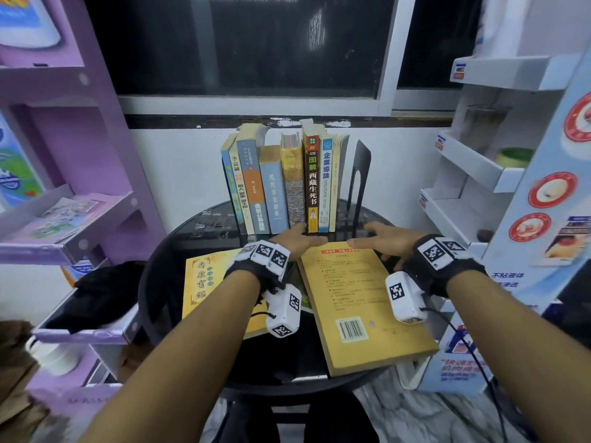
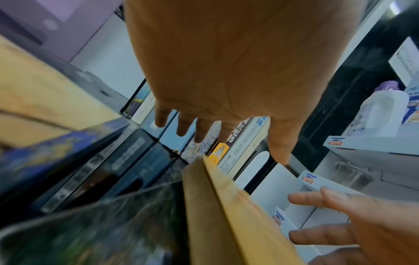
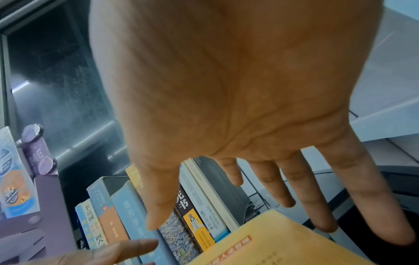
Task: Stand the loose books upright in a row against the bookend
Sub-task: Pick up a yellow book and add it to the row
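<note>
Several books stand upright in a row at the back of the round black table, and right of them stands a black metal bookend. A yellow book lies flat, barcode side up, near the front; it also shows in both wrist views. A second yellow book lies flat under my left forearm. My left hand and right hand are open, with fingers spread over the far edge of the barcode book. Whether they touch it I cannot tell.
A purple shelf unit stands close on the left, with a black cloth on its lower shelf. A white display rack stands close on the right. A white wall rises right behind the row. Something green lies between the two flat books.
</note>
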### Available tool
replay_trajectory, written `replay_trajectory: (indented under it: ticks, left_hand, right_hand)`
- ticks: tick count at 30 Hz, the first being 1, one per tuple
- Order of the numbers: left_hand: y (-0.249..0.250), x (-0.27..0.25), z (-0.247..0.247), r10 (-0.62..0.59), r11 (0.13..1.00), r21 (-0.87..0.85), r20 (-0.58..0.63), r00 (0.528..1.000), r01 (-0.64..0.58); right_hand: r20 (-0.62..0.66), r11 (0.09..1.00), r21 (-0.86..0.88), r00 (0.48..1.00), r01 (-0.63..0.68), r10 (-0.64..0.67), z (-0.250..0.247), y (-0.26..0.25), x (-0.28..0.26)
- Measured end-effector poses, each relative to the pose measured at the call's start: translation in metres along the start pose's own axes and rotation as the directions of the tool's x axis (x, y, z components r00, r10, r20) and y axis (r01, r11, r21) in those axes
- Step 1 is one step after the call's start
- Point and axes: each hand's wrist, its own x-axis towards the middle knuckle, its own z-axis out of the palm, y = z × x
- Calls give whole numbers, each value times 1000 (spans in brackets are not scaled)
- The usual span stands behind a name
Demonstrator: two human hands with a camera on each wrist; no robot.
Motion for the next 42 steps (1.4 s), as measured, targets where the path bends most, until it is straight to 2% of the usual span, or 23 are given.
replay_trajectory:
  ticks: [3,7,10,14,24,28,33,38,42]
  left_hand:
    - [-10,6,11,-98,995,-15,38,994,99]
    - [-14,7,22,-130,991,33,72,989,128]
    - [-17,9,27,-114,988,113,54,992,107]
    - [-18,10,25,-47,990,133,-19,999,49]
    - [-11,9,19,-16,977,214,-13,1000,18]
    - [-13,11,15,-6,985,170,27,1000,1]
    - [-20,11,5,20,999,44,64,998,-23]
    - [-16,7,-6,95,987,-130,-10,995,-96]
    - [-4,3,-18,161,929,-312,-144,976,-199]
  right_hand:
    - [18,999,-50,1000,-17,18,4,3,-2]
    - [28,998,-64,999,-21,23,8,4,-3]
    - [47,997,-73,998,-37,40,8,5,-2]
    - [78,995,-92,996,-47,54,9,4,0]
    - [34,996,-58,997,-61,64,14,3,6]
    - [-28,996,37,996,-81,82,10,4,9]
    - [-36,990,142,999,-13,18,6,2,19]
    - [-111,973,214,992,83,-61,-6,-19,-1]
    - [-185,941,289,975,175,-124,-17,-25,-4]
